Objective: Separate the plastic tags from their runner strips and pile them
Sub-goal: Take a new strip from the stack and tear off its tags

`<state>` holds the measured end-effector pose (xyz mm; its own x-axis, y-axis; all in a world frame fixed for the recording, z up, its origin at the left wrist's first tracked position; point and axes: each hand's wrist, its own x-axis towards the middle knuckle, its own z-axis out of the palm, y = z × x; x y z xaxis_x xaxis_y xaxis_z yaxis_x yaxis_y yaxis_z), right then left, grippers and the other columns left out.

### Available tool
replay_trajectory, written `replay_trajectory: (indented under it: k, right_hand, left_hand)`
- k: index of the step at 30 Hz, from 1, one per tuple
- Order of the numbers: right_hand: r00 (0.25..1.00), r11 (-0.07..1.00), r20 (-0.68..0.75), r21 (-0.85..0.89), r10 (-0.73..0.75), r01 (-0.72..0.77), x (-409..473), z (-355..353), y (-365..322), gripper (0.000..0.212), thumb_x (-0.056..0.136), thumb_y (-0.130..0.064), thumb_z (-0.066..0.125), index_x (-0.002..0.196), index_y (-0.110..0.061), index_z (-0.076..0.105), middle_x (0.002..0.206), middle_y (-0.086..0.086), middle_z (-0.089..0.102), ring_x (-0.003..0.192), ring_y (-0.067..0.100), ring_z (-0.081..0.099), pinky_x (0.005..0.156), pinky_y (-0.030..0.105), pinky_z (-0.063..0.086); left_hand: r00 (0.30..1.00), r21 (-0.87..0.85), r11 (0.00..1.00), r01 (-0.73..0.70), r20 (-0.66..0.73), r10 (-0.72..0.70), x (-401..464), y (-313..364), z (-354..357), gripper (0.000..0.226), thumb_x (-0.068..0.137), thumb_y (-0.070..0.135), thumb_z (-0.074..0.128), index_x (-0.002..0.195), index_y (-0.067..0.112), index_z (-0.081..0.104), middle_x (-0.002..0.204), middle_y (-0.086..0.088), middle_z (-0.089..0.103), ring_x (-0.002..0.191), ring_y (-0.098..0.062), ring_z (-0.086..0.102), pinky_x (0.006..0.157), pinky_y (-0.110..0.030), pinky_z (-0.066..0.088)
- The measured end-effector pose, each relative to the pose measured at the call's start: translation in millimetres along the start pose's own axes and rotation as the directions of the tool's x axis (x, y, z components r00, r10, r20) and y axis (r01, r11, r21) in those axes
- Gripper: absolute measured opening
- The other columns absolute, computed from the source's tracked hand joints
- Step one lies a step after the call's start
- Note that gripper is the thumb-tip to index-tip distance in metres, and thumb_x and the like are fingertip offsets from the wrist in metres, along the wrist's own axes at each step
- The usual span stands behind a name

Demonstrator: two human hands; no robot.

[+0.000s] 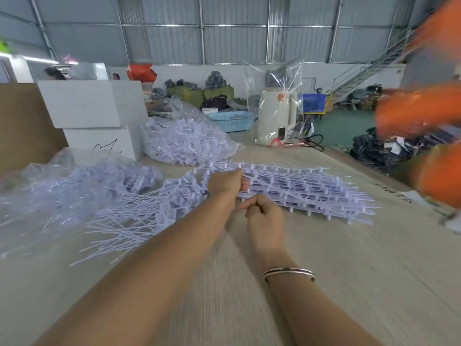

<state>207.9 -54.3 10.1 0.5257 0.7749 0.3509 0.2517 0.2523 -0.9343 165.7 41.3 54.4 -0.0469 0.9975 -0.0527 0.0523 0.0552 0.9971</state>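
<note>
Pale lilac plastic everywhere on the wooden table (324, 283). A stack of uncut strips (306, 188), tags still attached in rows, lies flat in the middle, running off to the right. Left hand (225, 182) has its fingers curled over the near-left end of that stack, gripping the top strip. Right hand (264, 217) is just beside it, nearer the camera, clenched with thumb and fingertips pinched together at the strip's edge; what exactly sits between them is too small and blurred to tell. A bracelet (289, 272) sits on the right wrist.

Loose separated tags (139, 208) are heaped just left of the left forearm, thin tails fanned toward the camera. Further left, a clear bag (62, 186) with more of them. Another full clear bag (187, 143) sits behind, near the white boxes (84, 103).

Far side of the table: a cream kettle (275, 116) wrapped in clear plastic, a blue basket (232, 119) beside it. An orange sleeve (419, 116), motion-blurred, at the right edge.
</note>
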Motion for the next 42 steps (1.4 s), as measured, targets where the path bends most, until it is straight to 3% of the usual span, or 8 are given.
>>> replay_trajectory:
  k: [5,8,15,18,21,30,35,42]
  right_hand:
    - [0.98,0.979,-0.024,-0.06,-0.196,0.194,3.0,4.1,-18.0,0.032,0.077,0.007,0.045,0.072,-0.018,0.065,0.083,0.002,0.066,0.085,0.018,0.06,0.075,0.029,0.046]
    - [0.98,0.887,0.069,-0.417,-0.188,0.2,31.4,2.6,-18.4,0.03,0.08,-0.001,0.048,0.093,-0.018,0.069,0.105,0.003,0.063,0.102,0.023,0.056,0.086,0.032,0.043]
    - [0.778,0.466,0.575,-0.777,0.253,0.423,91.7,-0.6,-21.2,0.031,0.1,-0.022,0.026,0.096,-0.014,0.056,0.112,0.01,0.055,0.11,0.029,0.052,0.094,0.042,0.042]
    - [0.745,0.537,0.605,-0.743,0.281,0.4,104.6,-3.2,-29.9,0.026,0.101,-0.024,0.025,0.09,-0.015,0.046,0.086,0.004,0.05,0.073,0.016,0.049,0.058,0.02,0.042]
    - [0.735,0.554,0.599,-0.746,0.318,0.368,107.5,-10.3,-36.7,0.032,0.102,-0.031,0.025,0.079,-0.021,0.046,0.082,-0.002,0.048,0.072,0.016,0.046,0.053,0.017,0.032]
    - [0.647,0.418,0.709,-0.697,0.282,0.582,97.7,3.0,-38.3,0.043,0.101,-0.023,0.03,0.092,0.003,0.063,0.099,0.016,0.066,0.089,0.026,0.058,0.082,0.033,0.041]
    - [0.786,0.48,0.584,-0.758,0.202,0.44,108.4,8.1,-33.3,0.03,0.098,-0.011,0.035,0.116,0.001,0.057,0.116,0.016,0.058,0.11,0.031,0.054,0.091,0.035,0.045]
    - [0.807,0.655,0.531,-0.711,0.26,0.256,120.0,7.0,-36.7,0.019,0.096,0.004,0.03,0.095,-0.002,0.047,0.119,0.025,0.052,0.101,0.023,0.051,0.094,0.037,0.041]
  left_hand:
    - [0.98,0.082,0.991,0.104,0.162,-0.117,-11.7,-19.8,-15.1,0.029,0.082,0.008,0.067,0.056,0.01,0.055,0.037,0.003,0.052,0.028,-0.004,0.044,0.03,-0.012,0.029]
    - [0.972,-0.068,0.981,0.182,0.163,-0.169,-11.0,-29.7,-13.7,0.034,0.086,0.002,0.058,0.056,0.011,0.046,0.033,0.003,0.044,0.027,-0.007,0.038,0.031,-0.015,0.025]
    - [0.984,-0.241,0.965,0.104,0.167,-0.064,-14.2,-33.0,-14.1,0.02,0.088,0.003,0.055,0.069,0.005,0.061,0.058,-0.006,0.065,0.049,-0.011,0.06,0.061,-0.024,0.052]
    - [0.979,-0.249,0.962,0.109,0.193,-0.061,-18.8,-21.6,-13.4,0.025,0.093,0.003,0.048,0.07,0.007,0.057,0.047,0.0,0.063,0.041,-0.005,0.058,0.043,-0.019,0.042]
    - [0.984,-0.269,0.958,0.102,0.171,-0.057,-26.3,-12.5,-14.1,0.025,0.092,0.003,0.047,0.068,0.006,0.053,0.042,0.001,0.06,0.039,-0.006,0.056,0.043,-0.019,0.039]
    - [0.96,-0.201,0.951,0.235,0.201,-0.195,-34.7,-17.0,-34.7,0.023,0.095,0.018,0.051,0.077,0.006,0.058,0.075,-0.005,0.065,0.059,-0.012,0.065,0.056,-0.022,0.053]
    - [0.985,-0.15,0.98,0.132,0.132,-0.112,-43.7,-14.5,-33.7,0.019,0.094,0.013,0.052,0.08,0.003,0.06,0.069,-0.009,0.063,0.045,-0.008,0.058,0.041,-0.015,0.047]
    - [0.998,-0.207,0.978,0.009,0.057,0.002,-68.0,-22.9,-43.1,0.042,0.087,0.009,0.054,0.046,0.013,0.056,0.043,0.001,0.058,0.04,-0.008,0.053,0.054,-0.024,0.048]
